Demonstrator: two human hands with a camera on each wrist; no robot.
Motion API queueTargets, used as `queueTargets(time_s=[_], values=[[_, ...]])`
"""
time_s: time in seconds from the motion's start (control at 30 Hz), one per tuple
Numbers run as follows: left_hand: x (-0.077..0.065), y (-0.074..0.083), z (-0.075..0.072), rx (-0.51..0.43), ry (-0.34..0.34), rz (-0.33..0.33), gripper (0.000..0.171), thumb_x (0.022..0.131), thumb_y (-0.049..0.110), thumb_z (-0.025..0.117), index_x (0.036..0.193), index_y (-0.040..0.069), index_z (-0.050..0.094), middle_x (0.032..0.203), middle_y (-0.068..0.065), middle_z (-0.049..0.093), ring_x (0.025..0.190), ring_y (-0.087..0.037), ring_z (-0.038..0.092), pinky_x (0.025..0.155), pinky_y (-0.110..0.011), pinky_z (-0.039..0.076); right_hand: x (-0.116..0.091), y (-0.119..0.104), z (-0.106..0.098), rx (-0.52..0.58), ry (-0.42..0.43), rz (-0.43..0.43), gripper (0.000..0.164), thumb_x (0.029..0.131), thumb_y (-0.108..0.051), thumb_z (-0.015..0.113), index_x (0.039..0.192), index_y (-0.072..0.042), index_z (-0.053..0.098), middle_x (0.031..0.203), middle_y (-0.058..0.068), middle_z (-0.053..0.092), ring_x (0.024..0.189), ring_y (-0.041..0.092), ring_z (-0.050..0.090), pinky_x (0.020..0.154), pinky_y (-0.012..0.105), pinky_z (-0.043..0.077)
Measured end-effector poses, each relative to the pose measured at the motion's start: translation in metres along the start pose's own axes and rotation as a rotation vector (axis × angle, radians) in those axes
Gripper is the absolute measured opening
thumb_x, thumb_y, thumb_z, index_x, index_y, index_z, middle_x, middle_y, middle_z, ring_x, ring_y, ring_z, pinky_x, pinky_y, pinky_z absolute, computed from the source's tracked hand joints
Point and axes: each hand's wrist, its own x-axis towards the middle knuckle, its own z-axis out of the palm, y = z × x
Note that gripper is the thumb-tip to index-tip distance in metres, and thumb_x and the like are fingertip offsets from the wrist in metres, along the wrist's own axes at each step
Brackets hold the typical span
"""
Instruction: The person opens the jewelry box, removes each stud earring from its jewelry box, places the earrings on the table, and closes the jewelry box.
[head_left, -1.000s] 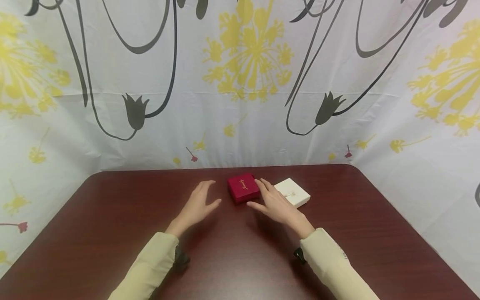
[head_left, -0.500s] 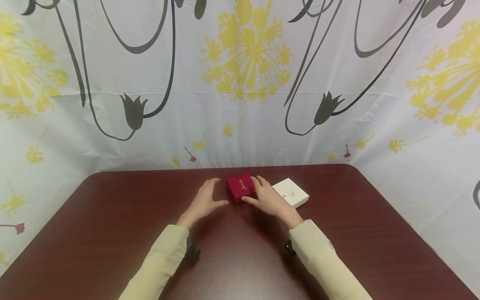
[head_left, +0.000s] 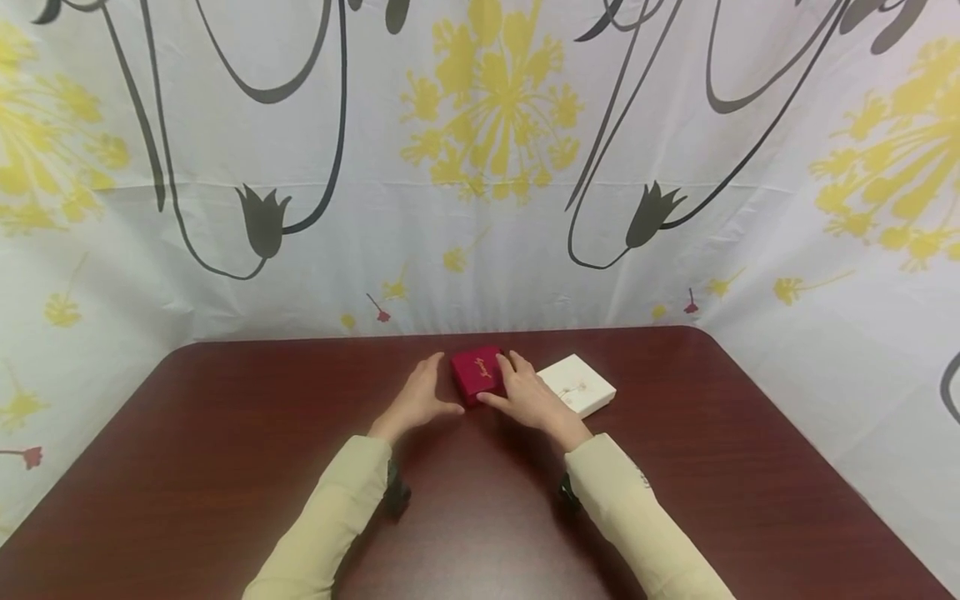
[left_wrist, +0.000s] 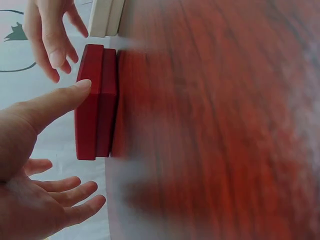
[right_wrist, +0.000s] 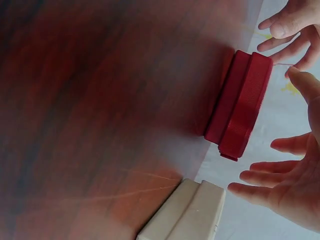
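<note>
A small red lidded box (head_left: 477, 372) with gold script on its top sits near the table's back edge. My left hand (head_left: 417, 400) is just left of it, fingers spread and thumb apart. On the other side, my right hand (head_left: 531, 398) hovers at the box's right edge with its fingers parted. Both wrist views show the red box (left_wrist: 95, 110) resting on the table between the two hands, with neither gripping it. A white lidded box (head_left: 579, 385) with a faint flower print lies right of the red one, partly hidden behind my right hand.
The dark reddish wooden table (head_left: 480, 517) has rounded back corners. A white curtain (head_left: 337, 275) with yellow and grey flowers hangs right behind it and along both sides. Dark wrist devices show under the light sleeves (head_left: 337, 500).
Both hands have moved inward toward the red box, the left going right and the right going left. The two boxes stay in place on the table; the view shifts slightly.
</note>
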Motion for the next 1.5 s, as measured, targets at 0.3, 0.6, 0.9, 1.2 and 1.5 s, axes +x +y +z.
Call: queueTargets(time_s=[0.3,0.6,0.9,1.2,1.5], values=[[0.008,0.002,0.009,0.012,-0.028,0.015,0.099,0.064,0.018,0.079,0.138,-0.003,0.017,0.136,-0.026,0.027,0.124,-0.038,0.029,0.098,-0.048,0.031,0.006,-0.001,0.004,-0.022,-0.076,0.044,0.088,0.077,-0.05,0.061,0.137,0.004,0.026,0.136,0.031,0.027,0.125,0.04,0.029,0.096,0.045,0.035],[0.018,0.003,0.018,0.056,-0.044,0.009,0.099,0.063,0.017,0.08,0.138,-0.002,0.018,0.134,-0.026,0.027,0.12,-0.037,0.034,0.096,-0.047,0.034,0.01,-0.002,0.01,0.035,-0.11,0.06,0.086,0.079,-0.045,0.06,0.136,0.007,0.024,0.135,0.033,0.027,0.121,0.046,0.031,0.096,0.048,0.034],[0.022,0.005,0.02,0.059,-0.052,0.017,0.091,0.064,0.01,0.078,0.136,-0.003,0.023,0.131,-0.023,0.033,0.116,-0.034,0.038,0.097,-0.045,0.034,0.013,-0.007,0.013,0.034,-0.097,0.088,0.084,0.077,-0.044,0.064,0.134,0.007,0.027,0.124,0.029,0.035,0.108,0.038,0.04,0.087,0.046,0.043],[0.021,0.006,0.02,0.082,-0.046,-0.03,0.091,0.065,0.012,0.078,0.136,-0.003,0.023,0.128,-0.02,0.034,0.114,-0.031,0.04,0.095,-0.043,0.036,0.013,-0.007,0.014,-0.001,-0.081,0.074,0.08,0.077,-0.045,0.063,0.13,0.007,0.035,0.114,0.027,0.04,0.101,0.035,0.042,0.081,0.042,0.047],[0.016,0.007,0.018,0.113,-0.053,-0.01,0.088,0.063,0.02,0.08,0.131,-0.006,0.03,0.122,-0.019,0.037,0.107,-0.03,0.044,0.093,-0.041,0.039,0.008,-0.008,0.013,-0.002,-0.094,0.063,0.08,0.076,-0.047,0.063,0.131,0.004,0.036,0.113,0.026,0.042,0.101,0.033,0.041,0.078,0.04,0.048]])
